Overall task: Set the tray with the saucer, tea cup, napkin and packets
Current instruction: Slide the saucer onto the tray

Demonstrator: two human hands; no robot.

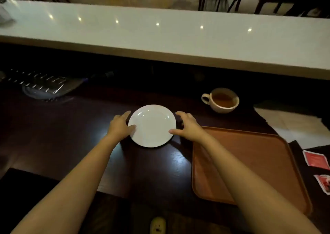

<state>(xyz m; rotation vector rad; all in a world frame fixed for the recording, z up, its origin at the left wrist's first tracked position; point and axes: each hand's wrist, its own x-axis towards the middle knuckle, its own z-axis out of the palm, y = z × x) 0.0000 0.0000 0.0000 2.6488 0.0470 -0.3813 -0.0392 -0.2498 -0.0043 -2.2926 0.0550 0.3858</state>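
The white saucer [152, 125] is sitting on the dark table [53, 135], just left of the orange tray [250, 166]. My left hand [120, 124] and right hand [187, 126] are flanking it, fingers spread, thumbs touching its rim, not yet clamping. The tea cup [223, 100] is standing beyond the tray.

Head view, forward-down, over dark counter [53, 144]

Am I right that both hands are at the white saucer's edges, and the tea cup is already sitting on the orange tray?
Not quite. The head view shows the tea cup on the dark table, beyond the orange tray, not on it. The left hand and right hand are indeed at the white saucer's edges.
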